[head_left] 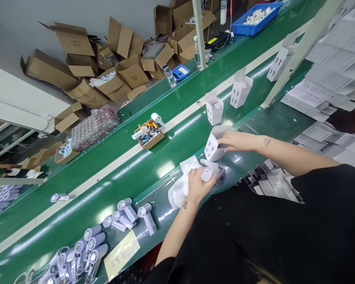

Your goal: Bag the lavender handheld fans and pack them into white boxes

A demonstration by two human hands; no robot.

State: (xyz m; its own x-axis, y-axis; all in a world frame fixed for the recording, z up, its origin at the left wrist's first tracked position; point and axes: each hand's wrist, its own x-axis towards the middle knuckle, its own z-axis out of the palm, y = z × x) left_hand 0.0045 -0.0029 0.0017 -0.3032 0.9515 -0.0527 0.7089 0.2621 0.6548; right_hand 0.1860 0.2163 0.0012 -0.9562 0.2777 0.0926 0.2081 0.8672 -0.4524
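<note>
My left hand (196, 184) is closed around a pale handheld fan (207, 174), whose round end shows between thumb and fingers. Crumpled clear plastic bags (177, 192) lie against that hand and partly cover the fan. My right hand (236, 141) grips a white printed box (212, 146) by its side, tilted over the near work ledge. Its fingers are partly hidden by the box. Just beyond the left hand, a greyish object (221, 175) sits on the ledge, its kind unclear. Several lavender handheld fans (149, 221) lie farther left.
Open white boxes (214, 110) stand along the green conveyor belt (177, 146). A small carton of parts (150, 138) sits by the pale divider. A metal post (301, 55) rises at right beside stacked white box blanks (322, 86). A handwritten yellow sheet (121, 254) lies at lower left.
</note>
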